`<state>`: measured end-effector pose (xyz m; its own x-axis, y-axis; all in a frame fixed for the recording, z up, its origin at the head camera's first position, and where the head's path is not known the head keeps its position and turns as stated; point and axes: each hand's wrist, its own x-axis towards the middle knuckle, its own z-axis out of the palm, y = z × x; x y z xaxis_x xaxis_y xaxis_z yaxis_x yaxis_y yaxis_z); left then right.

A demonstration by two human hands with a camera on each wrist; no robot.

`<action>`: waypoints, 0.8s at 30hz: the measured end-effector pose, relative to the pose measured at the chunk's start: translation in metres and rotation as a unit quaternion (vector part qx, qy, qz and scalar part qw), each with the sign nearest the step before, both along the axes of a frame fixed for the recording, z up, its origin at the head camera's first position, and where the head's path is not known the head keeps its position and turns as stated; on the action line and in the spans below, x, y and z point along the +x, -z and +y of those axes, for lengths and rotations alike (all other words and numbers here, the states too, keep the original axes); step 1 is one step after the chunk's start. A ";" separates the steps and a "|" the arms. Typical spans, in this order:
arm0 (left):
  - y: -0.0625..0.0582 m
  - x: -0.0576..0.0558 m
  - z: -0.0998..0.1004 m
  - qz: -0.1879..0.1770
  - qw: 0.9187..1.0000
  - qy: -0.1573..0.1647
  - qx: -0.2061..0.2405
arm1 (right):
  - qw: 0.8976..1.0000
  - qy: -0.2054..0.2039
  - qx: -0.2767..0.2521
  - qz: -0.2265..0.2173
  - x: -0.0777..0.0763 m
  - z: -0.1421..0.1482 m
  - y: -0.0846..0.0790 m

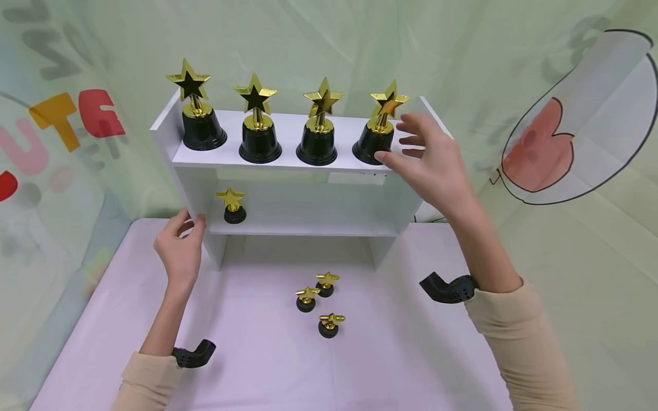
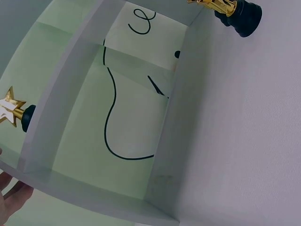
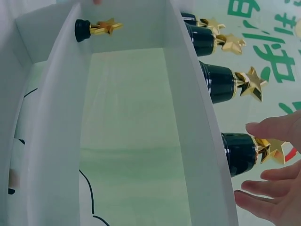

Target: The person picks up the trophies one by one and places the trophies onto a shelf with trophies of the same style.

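Four large gold star trophies with black bases line the top of a white shelf unit (image 1: 303,208). My right hand (image 1: 429,157) is at the rightmost trophy (image 1: 377,137), its thumb and spread fingers around that trophy without a closed grip. In the right wrist view, gaps show between this hand (image 3: 277,174) and the trophy's base (image 3: 238,153). My left hand (image 1: 180,245) holds the edge of the shelf's left side panel (image 1: 177,154) between thumb and fingers. Just inside that panel, a small star trophy (image 1: 233,206) stands on the middle shelf.
Three small trophies, among them the front one (image 1: 329,325), stand on the white-covered table (image 1: 267,365) before the shelf. Behind the unit hangs a pale green printed cloth (image 1: 329,40). A paper drawing with a red heart shape (image 1: 540,148) is at the right.
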<state>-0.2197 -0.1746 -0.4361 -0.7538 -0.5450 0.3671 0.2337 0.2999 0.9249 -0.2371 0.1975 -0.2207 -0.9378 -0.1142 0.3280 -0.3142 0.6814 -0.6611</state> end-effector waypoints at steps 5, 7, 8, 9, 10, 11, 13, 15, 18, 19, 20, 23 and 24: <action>0.001 0.000 0.000 0.002 1.000 -0.003 0.001 | 0.999 0.000 0.016 0.042 0.015 0.001 0.007; 0.002 -0.001 0.000 0.003 1.000 -0.005 0.000 | 0.998 -0.004 0.020 0.056 0.022 0.002 0.009; 0.002 -0.001 0.000 0.004 1.000 -0.005 0.001 | 0.998 -0.007 0.022 0.063 0.025 0.002 0.010; 0.002 -0.002 0.000 0.004 1.000 -0.006 0.001 | 0.997 -0.011 0.021 0.070 0.027 0.003 0.012; 0.002 -0.002 -0.001 0.005 1.000 -0.009 0.000 | 0.997 -0.012 0.024 0.075 0.030 0.003 0.013; 0.002 -0.003 -0.001 0.006 1.000 -0.010 0.001 | 0.996 -0.012 0.024 0.081 0.032 0.003 0.015; 0.002 -0.003 -0.001 0.007 1.000 -0.010 0.002 | 0.995 -0.014 0.022 0.093 0.035 0.004 0.018; 0.001 -0.003 0.000 0.007 1.000 -0.010 0.002 | 0.994 -0.015 0.017 0.104 0.039 0.005 0.022; 0.000 -0.001 0.000 0.005 1.000 -0.007 -0.001 | 0.992 -0.023 0.001 0.123 0.043 0.007 0.028; 0.000 -0.001 0.000 0.006 1.000 -0.007 -0.003 | 0.991 -0.026 -0.004 0.128 0.045 0.008 0.030; 0.000 -0.001 0.000 0.006 1.000 -0.007 -0.006 | 0.991 -0.029 -0.010 0.132 0.046 0.008 0.033; 0.001 -0.001 0.000 0.012 1.000 -0.010 -0.014 | 0.989 -0.036 -0.023 0.142 0.050 0.009 0.042; 0.001 0.000 0.000 0.015 1.000 -0.010 -0.015 | 0.988 -0.039 -0.026 0.144 0.050 0.010 0.045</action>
